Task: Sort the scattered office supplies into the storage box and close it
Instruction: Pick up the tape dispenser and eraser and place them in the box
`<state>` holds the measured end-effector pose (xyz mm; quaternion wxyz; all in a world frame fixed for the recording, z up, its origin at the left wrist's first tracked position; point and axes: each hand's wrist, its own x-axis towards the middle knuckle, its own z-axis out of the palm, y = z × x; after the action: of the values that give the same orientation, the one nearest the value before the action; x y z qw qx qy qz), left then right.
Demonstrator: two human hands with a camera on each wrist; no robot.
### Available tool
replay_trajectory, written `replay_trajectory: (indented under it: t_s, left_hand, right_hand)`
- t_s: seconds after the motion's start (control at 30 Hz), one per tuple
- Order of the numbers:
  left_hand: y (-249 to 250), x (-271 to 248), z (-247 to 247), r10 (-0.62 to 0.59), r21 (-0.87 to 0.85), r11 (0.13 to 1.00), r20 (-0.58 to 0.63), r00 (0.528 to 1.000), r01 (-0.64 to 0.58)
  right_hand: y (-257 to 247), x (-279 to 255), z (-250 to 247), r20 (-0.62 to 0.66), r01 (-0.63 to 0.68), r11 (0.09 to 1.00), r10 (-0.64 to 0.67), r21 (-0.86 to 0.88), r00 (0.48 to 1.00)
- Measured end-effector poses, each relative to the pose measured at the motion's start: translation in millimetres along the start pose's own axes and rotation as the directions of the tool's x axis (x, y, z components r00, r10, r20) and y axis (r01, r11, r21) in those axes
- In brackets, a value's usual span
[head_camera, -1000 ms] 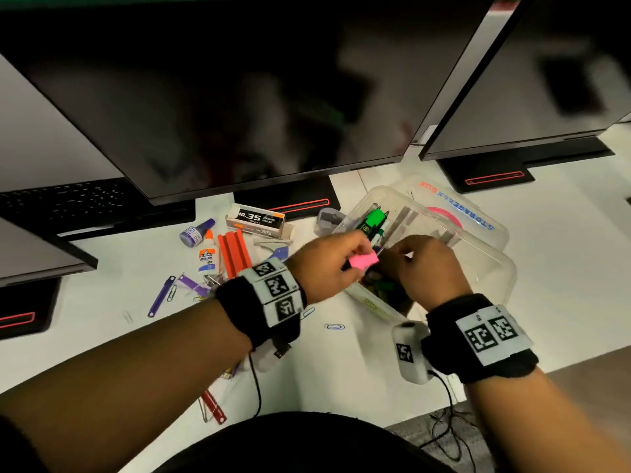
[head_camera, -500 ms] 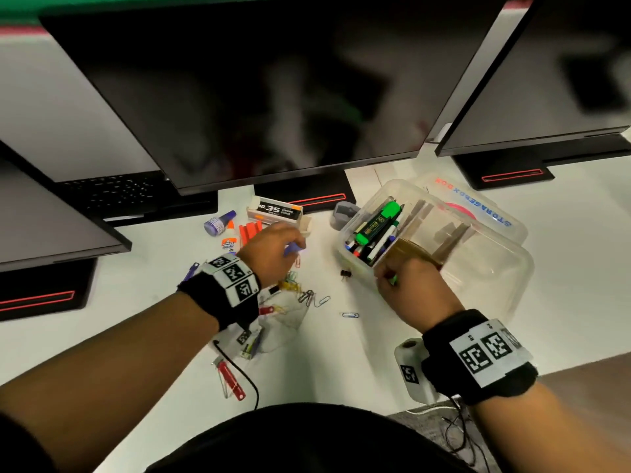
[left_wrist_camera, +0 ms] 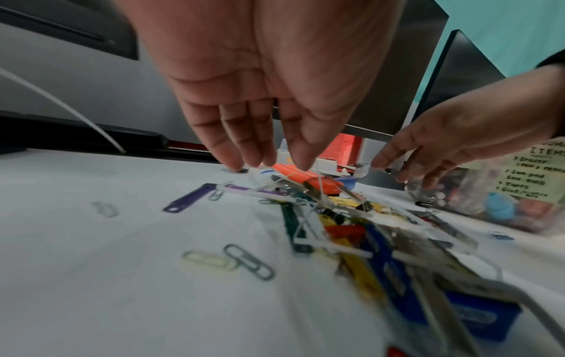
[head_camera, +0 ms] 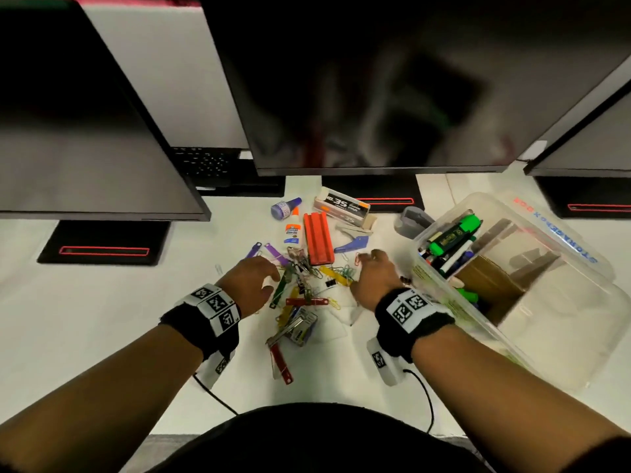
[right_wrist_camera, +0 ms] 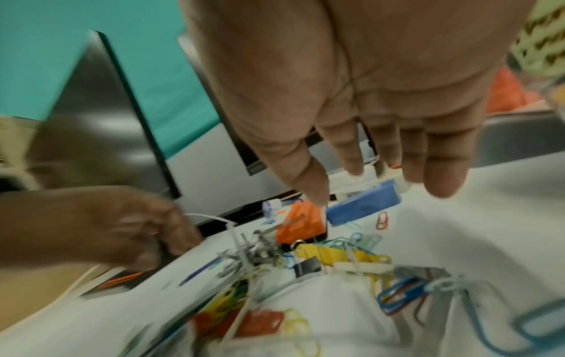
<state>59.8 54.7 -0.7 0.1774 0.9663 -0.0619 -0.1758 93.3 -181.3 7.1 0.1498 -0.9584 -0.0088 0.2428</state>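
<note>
Both forearms reach forward, palms down, each wrist wearing a black band with printed marker tags. Left hand (head_camera: pixel 253 280): fingers extended, close together, angled downward, thumb out to the side, nothing held. Right hand (head_camera: pixel 375 274): fingers (right_wrist_camera: pixel 446 174) straight and slightly spread, tips pointing down, nothing held. The hands are apart, not touching each other.
</note>
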Motion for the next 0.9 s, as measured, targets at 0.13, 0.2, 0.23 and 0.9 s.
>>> replay_trajectory:
  t_s: [0.13,0.2,0.23,0.9]
  left_hand:
    - [-24,-7,0,-0.165,-0.041,0.986,-0.01,0.986,0.165]
    - [-33,-10,0,-0.245,-0.088,0.966,-0.033,0.969,0.242]
    - [-37,-12,0,-0.269,-0.105,0.959,-0.041,0.962,0.264]
    - [-29,-9,21,-0.079,0.146,0.989,0.322,0.943,0.033]
  right_hand:
    - [-13,37,-21,-0.174,-0.233,0.963,0.255,0.137,0.951]
    - [-16,54,-33,-0.195,-0.312,0.922,0.358,0.23,0.913]
    - [-16,61,-39,-0.192,-0.348,0.904,0.398,0.249,0.897]
    - [-19,82,-59,-0.044,-0.531,0.847,0.53,-0.034,0.847]
